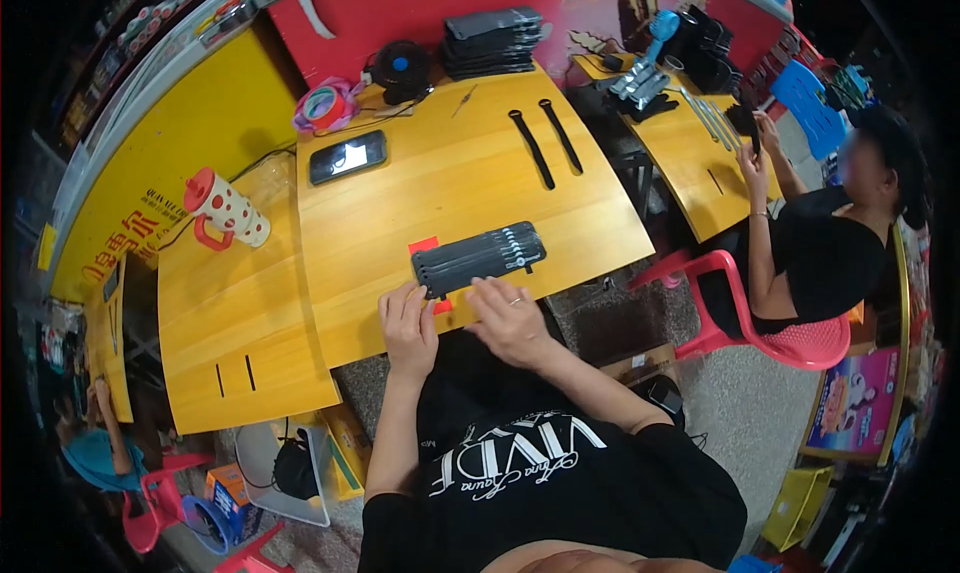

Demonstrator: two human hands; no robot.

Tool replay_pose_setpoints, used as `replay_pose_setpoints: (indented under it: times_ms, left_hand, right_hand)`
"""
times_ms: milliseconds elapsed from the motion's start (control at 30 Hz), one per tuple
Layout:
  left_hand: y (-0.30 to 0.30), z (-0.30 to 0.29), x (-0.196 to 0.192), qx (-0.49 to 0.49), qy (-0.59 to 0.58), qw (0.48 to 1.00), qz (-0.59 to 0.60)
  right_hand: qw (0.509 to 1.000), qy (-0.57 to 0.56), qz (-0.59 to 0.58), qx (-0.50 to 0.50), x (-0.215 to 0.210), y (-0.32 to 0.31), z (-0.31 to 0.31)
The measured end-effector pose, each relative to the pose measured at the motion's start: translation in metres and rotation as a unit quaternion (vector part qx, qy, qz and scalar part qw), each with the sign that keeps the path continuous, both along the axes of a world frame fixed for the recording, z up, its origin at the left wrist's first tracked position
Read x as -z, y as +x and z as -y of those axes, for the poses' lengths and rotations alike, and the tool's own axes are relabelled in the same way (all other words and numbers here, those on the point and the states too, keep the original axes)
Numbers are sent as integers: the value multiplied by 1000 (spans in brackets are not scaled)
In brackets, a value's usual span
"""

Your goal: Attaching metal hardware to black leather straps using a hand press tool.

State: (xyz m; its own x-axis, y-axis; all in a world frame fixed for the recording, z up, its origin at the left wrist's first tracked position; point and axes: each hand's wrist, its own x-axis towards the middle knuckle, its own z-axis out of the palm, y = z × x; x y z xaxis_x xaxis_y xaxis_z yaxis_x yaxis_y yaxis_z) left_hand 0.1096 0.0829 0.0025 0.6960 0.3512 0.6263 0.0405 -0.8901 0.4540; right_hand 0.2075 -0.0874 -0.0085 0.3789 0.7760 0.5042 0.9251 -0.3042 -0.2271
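Observation:
Several black straps (475, 260) lie side by side as one flat row near the table's front edge, with pale marks toward their right ends. Red tape (423, 244) shows at the row's far left side, and another red piece shows at the near side. My left hand (408, 328) is at the row's near left corner, its fingers extended toward the strap ends. My right hand (507, 321) hovers or rests just below the row's near edge, fingers apart and holding nothing; whether it touches the straps I cannot tell. Two loose black straps (531, 149) lie farther back.
A phone (348, 157), a small black fan (401, 68) and a stack of dark packs (491, 41) are on the yellow table (450, 188). A dotted tumbler (228, 208) stands left. At right a person (845, 208) sits on a pink chair, handling something black.

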Motion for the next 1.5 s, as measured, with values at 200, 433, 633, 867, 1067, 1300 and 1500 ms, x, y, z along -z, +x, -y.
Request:
replay_pose_setpoints:
  times_ms: [200,433,633,867,1067,1300,1500]
  left_hand:
    - [-5,-8,25,20,60,994,-87]
    - [0,-7,17,17,56,994,-90]
    - [-1,-8,20,19,-5,998,-53]
    - [-1,-6,23,-8,-32,999,3]
    - [-4,-7,26,7,-37,999,-6]
    - [-20,32,-24,-30,125,980,149]
    - [-30,24,-44,115,131,975,-140]
  right_hand:
    - [996,-18,11,91,17,14,18]
    - [980,-42,49,187,8,49,65]
    - [976,123,-19,180,-5,103,36]
    - [934,-42,-53,351,0,176,-23]
    - [932,-40,-4,360,15,191,-17]
    - [981,45,179,-52,-62,58,37]
    - [990,90,51,-92,-31,18,94]
